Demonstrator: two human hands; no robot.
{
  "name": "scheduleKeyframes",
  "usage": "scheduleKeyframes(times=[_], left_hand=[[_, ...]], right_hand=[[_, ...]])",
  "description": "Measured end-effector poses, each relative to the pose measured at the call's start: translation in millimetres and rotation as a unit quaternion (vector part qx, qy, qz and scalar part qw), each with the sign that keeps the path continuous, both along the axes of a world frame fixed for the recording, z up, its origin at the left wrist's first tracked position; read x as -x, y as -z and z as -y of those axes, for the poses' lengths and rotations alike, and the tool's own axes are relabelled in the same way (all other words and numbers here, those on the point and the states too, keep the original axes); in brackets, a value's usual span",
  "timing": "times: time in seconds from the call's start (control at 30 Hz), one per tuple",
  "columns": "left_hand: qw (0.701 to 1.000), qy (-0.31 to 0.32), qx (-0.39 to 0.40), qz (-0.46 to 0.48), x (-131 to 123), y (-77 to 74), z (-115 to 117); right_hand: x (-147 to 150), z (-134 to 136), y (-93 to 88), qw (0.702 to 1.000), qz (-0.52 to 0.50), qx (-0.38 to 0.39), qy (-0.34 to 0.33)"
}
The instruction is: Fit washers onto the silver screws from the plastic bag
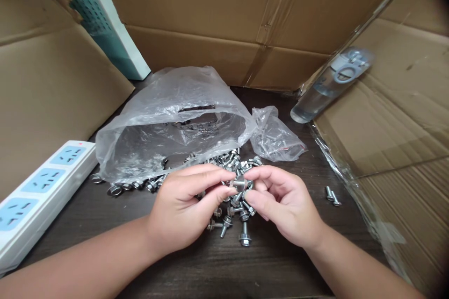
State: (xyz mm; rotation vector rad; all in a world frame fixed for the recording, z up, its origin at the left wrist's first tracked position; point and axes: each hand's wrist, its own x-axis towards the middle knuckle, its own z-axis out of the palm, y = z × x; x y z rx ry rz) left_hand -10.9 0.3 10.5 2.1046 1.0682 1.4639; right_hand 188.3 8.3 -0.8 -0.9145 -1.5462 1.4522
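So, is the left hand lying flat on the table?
No, the left hand and the right hand both pinch one small metal part between their fingers, above the pile of bolts.

This looks like a makeshift assembly or packing corner in a small workshop or storeroom, not a lived-in room. Plain cardboard sheets point(217, 4) wall in the dark wood-grain table point(266, 261) from nine o'clock round to three. A loose heap of bolts point(232, 159) spills from a clear plastic bag point(168, 117) at the centre, and a white power strip point(38, 191) lies at eight o'clock.
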Motion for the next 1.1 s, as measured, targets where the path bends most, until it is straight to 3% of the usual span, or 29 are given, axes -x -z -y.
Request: scheduleKeyframes(times=[0.23,0.5,0.67,0.77,0.87,1.1], left_hand=[[1.000,0.025,-0.014,-0.001,0.1,2.4,0.0],[0.998,0.059,-0.023,-0.016,0.6,0.7,-1.7],[0.998,0.052,-0.031,-0.026,0.8,2.4,-2.7],[1.000,0.016,-0.003,-0.018,0.7,3.0,-2.8],[0.999,-0.008,0.047,0.002,0.0,1.7,-2.5],[0.990,0.010,0.134,0.042,-1.9,-0.4,-1.6]], right_hand=[[4.0,-1.0,-1.2,1.000,-0.006,0.026,0.002],[2.6,-2.2,2.6,0.988,-0.054,0.127,-0.064],[7.3,-5.1,6.4,0.981,-0.060,0.175,-0.061],[7.0,-6.8,5.3,0.986,-0.049,0.157,-0.036],[5.4,-6.9,2.3,0.996,-0.022,0.088,-0.022],[6.1,-4.0,1.6,0.999,0.033,-0.025,0.017]])
